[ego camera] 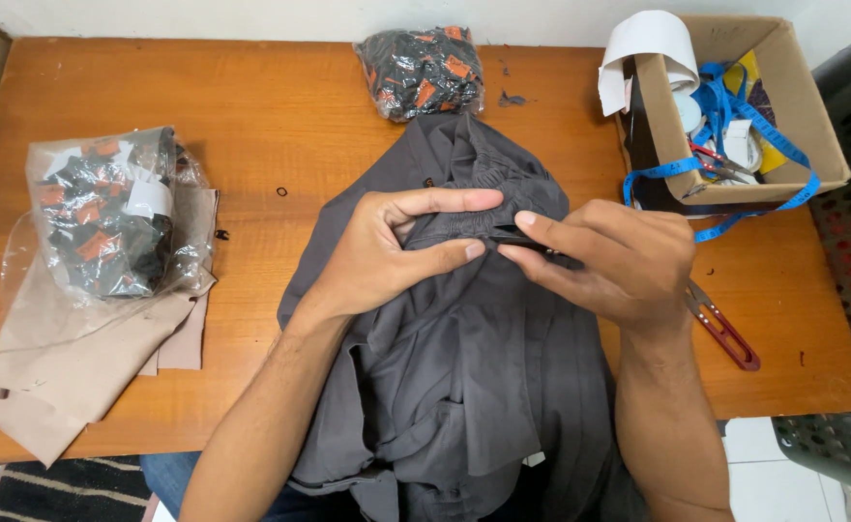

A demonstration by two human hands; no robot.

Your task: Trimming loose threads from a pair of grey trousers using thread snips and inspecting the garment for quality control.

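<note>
A dark grey garment (464, 377) lies crumpled on the wooden table (251, 106) and hangs over its near edge. My left hand (387, 251) pinches a fold of the grey cloth between thumb and fingers. My right hand (619, 261) grips the same fold just to the right, fingertips nearly touching the left thumb. A small dark strip shows between the right fingers; what it is I cannot tell.
A clear bag of black and orange pieces (106, 213) rests on beige cloth (68, 358) at the left. Another such bag (424, 70) sits at the back. A cardboard box (783, 106) with blue measuring tape stands back right. Red-handled snips (725, 333) lie by my right wrist.
</note>
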